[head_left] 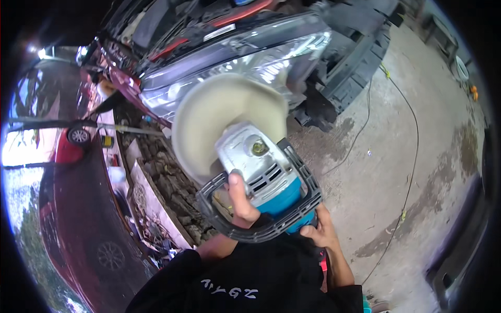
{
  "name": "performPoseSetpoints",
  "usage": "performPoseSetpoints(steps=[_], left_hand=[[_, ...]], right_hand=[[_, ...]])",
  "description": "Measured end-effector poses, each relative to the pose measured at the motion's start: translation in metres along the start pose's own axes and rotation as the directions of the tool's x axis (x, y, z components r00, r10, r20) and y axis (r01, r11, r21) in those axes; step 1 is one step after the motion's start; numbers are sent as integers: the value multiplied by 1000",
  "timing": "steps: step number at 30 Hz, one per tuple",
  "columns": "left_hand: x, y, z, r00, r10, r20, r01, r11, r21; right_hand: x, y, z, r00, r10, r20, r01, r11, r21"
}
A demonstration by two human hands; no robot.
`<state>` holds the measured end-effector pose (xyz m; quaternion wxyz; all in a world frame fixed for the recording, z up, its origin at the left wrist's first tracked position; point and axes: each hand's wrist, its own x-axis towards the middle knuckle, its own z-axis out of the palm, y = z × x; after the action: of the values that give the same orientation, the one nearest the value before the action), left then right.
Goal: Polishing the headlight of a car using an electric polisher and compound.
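Note:
A blue and silver electric polisher (250, 156) with a black loop handle is held in both my hands. Its round cream buffing pad (231, 101) is blurred and lies over the lower edge of a clear car headlight (254, 66); whether the two touch, I cannot tell. My left hand (240, 199) grips the polisher near its metal gear housing, thumb up, inside the loop handle. At the rear of the blue body, my right hand (323, 231) is wrapped around the tool's rear end. The palm side of each hand is partly hidden by the tool.
A dark front bumper frame (356, 70) juts out at the upper right. A cable (415, 156) runs over the concrete floor (375, 176). Left are a rubble-filled trough (168, 184), a dark red car (86, 219) and a person (105, 88). A dark car part (458, 250) stands lower right.

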<state>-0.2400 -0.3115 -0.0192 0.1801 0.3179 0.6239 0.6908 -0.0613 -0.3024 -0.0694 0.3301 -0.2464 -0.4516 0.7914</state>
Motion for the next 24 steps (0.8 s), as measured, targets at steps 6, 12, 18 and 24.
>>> performPoseSetpoints(steps=[6,12,18,24], left_hand=[[1,-33,25,869,305,390,-439,840,320],[4,18,115,945,176,275,-165,984,-62],[21,33,138,914,244,324,-266,964,26],[18,20,92,952,222,210,-232,973,21]], right_hand=[[-23,25,-38,994,-18,-108,19,1000,10],[-15,27,-86,981,-123,-148,119,992,-31],[10,33,-94,954,-219,-203,228,973,21],[15,61,-61,941,-231,-248,218,973,-77]])
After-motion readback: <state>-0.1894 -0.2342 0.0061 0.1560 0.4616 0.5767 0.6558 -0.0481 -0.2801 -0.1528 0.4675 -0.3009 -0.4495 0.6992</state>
